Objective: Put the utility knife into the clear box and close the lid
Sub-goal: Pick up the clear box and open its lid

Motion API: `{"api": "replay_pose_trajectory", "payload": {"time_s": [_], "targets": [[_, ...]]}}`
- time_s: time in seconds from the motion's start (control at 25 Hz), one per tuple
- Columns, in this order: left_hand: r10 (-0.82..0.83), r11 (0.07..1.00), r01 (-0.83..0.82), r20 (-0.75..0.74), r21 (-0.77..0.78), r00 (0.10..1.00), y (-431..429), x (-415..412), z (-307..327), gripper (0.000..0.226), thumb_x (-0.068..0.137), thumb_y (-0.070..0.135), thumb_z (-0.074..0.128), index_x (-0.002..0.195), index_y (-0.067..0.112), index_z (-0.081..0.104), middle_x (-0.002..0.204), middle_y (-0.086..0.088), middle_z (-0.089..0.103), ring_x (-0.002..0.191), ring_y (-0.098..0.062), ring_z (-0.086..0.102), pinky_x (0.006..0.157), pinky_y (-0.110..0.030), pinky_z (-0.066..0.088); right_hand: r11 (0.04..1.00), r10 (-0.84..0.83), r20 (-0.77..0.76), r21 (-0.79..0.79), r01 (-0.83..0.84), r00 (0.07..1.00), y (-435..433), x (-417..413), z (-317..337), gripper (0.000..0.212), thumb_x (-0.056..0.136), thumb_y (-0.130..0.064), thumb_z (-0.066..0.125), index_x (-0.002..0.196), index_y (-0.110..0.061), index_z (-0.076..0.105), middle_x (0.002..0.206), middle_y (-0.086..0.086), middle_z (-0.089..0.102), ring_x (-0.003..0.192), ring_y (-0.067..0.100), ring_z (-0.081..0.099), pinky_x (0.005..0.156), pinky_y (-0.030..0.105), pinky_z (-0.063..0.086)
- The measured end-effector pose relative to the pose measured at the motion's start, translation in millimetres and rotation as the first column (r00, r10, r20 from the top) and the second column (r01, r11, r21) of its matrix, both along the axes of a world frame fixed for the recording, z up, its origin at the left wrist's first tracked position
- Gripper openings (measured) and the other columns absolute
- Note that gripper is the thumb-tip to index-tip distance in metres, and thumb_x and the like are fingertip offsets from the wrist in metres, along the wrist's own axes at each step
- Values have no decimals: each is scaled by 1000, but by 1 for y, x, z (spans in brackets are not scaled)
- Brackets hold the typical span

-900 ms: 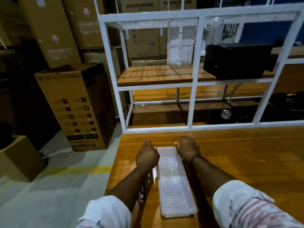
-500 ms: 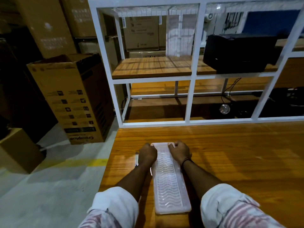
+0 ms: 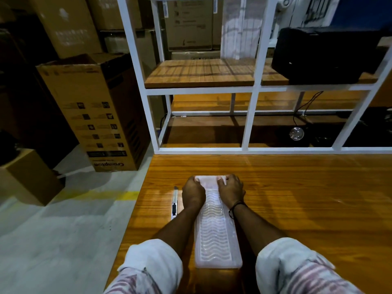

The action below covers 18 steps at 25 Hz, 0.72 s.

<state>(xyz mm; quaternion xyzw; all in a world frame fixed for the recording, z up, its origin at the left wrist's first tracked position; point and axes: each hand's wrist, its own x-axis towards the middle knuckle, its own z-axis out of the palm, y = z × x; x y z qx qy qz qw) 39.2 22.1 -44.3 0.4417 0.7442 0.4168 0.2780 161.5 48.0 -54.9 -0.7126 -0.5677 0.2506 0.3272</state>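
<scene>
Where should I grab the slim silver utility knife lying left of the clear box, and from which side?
Take the slim silver utility knife from above, pinching its long edges near the black slider. It lies flat on the wooden table, pointing away, beside the left hand, which is nearest. Both hands now grip the clear plastic box.

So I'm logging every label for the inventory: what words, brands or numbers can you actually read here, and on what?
"Crompton", printed upside down, low on the tall cardboard box standing on the floor.
The icon rows and black strip on that box: too small to read.
Print on the stacked cartons behind the white rack: blurred, unreadable.
Clear box, utility knife: no readable text.
</scene>
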Motion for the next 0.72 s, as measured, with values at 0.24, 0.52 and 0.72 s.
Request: {"api": "replay_pose_trajectory", "payload": {"time_s": [0.24, 0.52, 0.72], "targets": [[27, 999, -26, -9, 40, 1000, -1, 1, -4, 30, 106, 26, 43, 102, 13, 70, 100, -8, 75, 89, -27, 67, 72, -28, 42, 995, 1, 23, 97, -4, 1000, 0, 0, -3, 35, 97, -42, 54, 119, -15, 57, 131, 10, 59, 125, 31, 49, 105, 46, 36], [-19, 996, 12, 83, 89, 996, -4, -4, -5, 30, 105, 26, 46, 111, 15, 74, 108, -9, 77, 100, -31, 70, 81, -34, 54, 993, -20, 64, 120, 12, 998, -2, -1, -3, 38, 97, -41, 54, 122, -13, 59, 134, 12, 57, 127, 33, 48, 106, 45, 35], [-29, 992, -3, 254, 123, 967, -13, -9, 11, 35, 105, 18, 51, 136, 8, 64, 132, -7, 68, 122, -22, 61, 98, -32, 50, 989, -29, 95, 145, 15, 995, -3, 0, -1, 41, 98, -42, 53, 124, -12, 59, 135, 13, 56, 127, 34, 48, 107, 48, 37]]}}
